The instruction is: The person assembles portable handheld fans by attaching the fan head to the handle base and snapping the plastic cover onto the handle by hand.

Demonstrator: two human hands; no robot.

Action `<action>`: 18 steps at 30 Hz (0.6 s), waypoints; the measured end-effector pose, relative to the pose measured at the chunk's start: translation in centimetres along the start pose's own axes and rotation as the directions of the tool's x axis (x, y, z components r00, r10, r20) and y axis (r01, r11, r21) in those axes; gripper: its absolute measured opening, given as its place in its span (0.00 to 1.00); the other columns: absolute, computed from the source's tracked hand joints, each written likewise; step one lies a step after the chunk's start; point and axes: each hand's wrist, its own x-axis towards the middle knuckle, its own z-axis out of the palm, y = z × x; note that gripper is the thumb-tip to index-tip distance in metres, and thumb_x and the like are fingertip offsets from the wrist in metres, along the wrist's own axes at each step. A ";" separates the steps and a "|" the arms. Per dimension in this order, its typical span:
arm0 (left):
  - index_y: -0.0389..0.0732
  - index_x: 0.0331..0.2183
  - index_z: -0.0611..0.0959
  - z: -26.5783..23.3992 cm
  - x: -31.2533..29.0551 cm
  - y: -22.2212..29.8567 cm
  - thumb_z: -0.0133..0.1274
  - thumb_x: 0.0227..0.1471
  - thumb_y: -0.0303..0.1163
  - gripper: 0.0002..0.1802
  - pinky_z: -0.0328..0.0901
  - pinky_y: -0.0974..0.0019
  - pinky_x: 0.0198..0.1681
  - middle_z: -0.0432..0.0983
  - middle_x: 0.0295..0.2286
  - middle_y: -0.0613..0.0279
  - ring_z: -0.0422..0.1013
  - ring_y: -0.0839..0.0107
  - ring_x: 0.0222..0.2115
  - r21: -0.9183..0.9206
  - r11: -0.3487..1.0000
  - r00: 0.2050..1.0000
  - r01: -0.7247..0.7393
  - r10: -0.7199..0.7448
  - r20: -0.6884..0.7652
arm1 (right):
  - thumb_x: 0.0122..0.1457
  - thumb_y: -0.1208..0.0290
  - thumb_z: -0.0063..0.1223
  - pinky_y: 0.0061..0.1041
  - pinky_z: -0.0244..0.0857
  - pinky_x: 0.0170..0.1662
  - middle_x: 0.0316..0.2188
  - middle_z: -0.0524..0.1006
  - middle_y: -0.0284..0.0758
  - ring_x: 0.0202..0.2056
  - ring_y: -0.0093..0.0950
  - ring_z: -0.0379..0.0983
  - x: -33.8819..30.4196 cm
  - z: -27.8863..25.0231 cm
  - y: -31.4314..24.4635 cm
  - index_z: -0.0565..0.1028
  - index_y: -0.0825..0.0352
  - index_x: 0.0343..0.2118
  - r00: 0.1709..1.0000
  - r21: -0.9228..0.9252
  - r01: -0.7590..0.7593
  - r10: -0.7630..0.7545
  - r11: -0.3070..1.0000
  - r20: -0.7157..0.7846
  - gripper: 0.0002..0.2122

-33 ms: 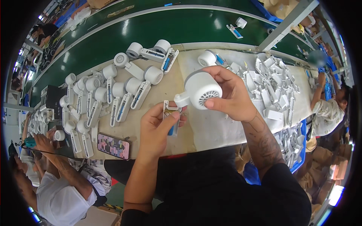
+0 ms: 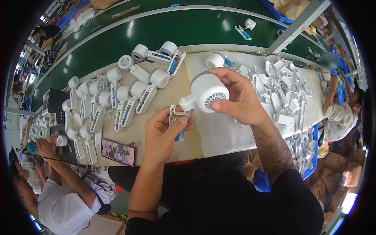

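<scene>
My right hand [image 2: 243, 98] grips a white, round fan head [image 2: 203, 87] with a grey rim and a slotted vent, the thumb pressed by the vent. Its short neck meets the top of an open white fan handle [image 2: 172, 111], which my left hand [image 2: 161, 133] pinches between thumb and fingers. Wires and a blue battery [image 2: 179, 136] show inside the handle, partly covered by the left thumb. Whether the neck is seated in the handle, I cannot tell. Beyond my right hand, another fan head [image 2: 215, 60] lies beside a blue battery.
Several white handheld fans [image 2: 137, 94] lie in rows on the left. A phone [image 2: 118, 152] rests near the front edge. White plastic shells [image 2: 280, 88] are heaped on the right, above a blue bin [image 2: 315, 149]. Behind runs a green conveyor belt [image 2: 156, 29]. Co-workers sit on both sides.
The fan head in my right hand has shifted very slightly left. My left hand and the handle have barely moved.
</scene>
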 end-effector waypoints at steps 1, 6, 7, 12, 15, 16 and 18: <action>0.30 0.46 0.78 0.1 -0.1 0.3 0.56 0.56 0.24 0.15 0.71 0.67 0.44 0.81 0.40 0.53 0.78 0.68 0.37 0.013 1.000 1.000 -0.014 0.013 0.021 | 0.49 0.72 0.70 0.28 0.66 0.54 0.48 0.75 0.37 0.50 0.26 0.72 0.2 0.2 -0.2 0.66 0.72 0.58 0.998 0.019 -0.047 0.048 0.999 -0.043 0.33; 0.29 0.45 0.78 0.7 -0.3 0.8 0.56 0.56 0.23 0.15 0.71 0.68 0.46 0.81 0.39 0.54 0.78 0.68 0.38 0.053 0.997 0.997 -0.059 0.056 0.057 | 0.52 0.73 0.67 0.29 0.66 0.55 0.49 0.75 0.38 0.51 0.27 0.72 1.0 0.0 -0.6 0.66 0.72 0.58 0.999 -0.046 -0.031 0.032 0.998 0.017 0.30; 0.29 0.45 0.79 0.7 -0.4 1.1 0.56 0.56 0.23 0.15 0.71 0.68 0.45 0.81 0.39 0.53 0.78 0.68 0.39 0.035 0.999 0.998 -0.024 0.022 0.061 | 0.52 0.72 0.67 0.29 0.66 0.55 0.49 0.75 0.38 0.51 0.27 0.72 1.1 0.0 -0.7 0.66 0.72 0.58 0.999 -0.065 -0.028 0.030 0.997 0.028 0.31; 0.29 0.42 0.80 1.2 -0.4 1.3 0.56 0.55 0.22 0.12 0.72 0.68 0.41 0.81 0.37 0.52 0.79 0.68 0.37 -0.036 0.999 0.999 0.022 -0.021 0.027 | 0.52 0.72 0.68 0.29 0.67 0.55 0.49 0.75 0.38 0.50 0.27 0.72 1.3 0.2 -1.2 0.66 0.72 0.59 0.998 -0.083 -0.036 0.040 0.996 0.055 0.32; 0.29 0.39 0.80 1.4 -0.3 1.1 0.56 0.55 0.22 0.10 0.73 0.69 0.36 0.82 0.33 0.53 0.79 0.70 0.31 -0.001 1.000 1.000 0.001 -0.001 -0.027 | 0.51 0.72 0.69 0.28 0.67 0.55 0.49 0.75 0.38 0.50 0.27 0.72 1.2 0.1 -1.6 0.67 0.72 0.58 0.998 -0.107 -0.018 0.025 0.994 0.063 0.32; 0.29 0.38 0.80 1.6 -0.3 1.2 0.56 0.54 0.22 0.09 0.73 0.70 0.35 0.82 0.32 0.54 0.79 0.71 0.29 0.046 0.999 0.999 -0.002 0.003 -0.032 | 0.51 0.72 0.69 0.28 0.67 0.55 0.48 0.76 0.38 0.50 0.27 0.73 1.2 -0.2 -1.7 0.68 0.72 0.58 0.996 -0.131 -0.019 0.030 0.991 0.083 0.31; 0.29 0.38 0.81 2.0 -0.4 1.1 0.56 0.54 0.22 0.08 0.73 0.70 0.34 0.82 0.30 0.55 0.78 0.72 0.27 0.094 0.996 0.999 0.003 0.000 -0.032 | 0.51 0.72 0.70 0.27 0.67 0.55 0.48 0.76 0.38 0.50 0.27 0.73 1.4 -0.7 -2.2 0.69 0.72 0.57 0.995 -0.153 -0.022 0.037 0.988 0.095 0.31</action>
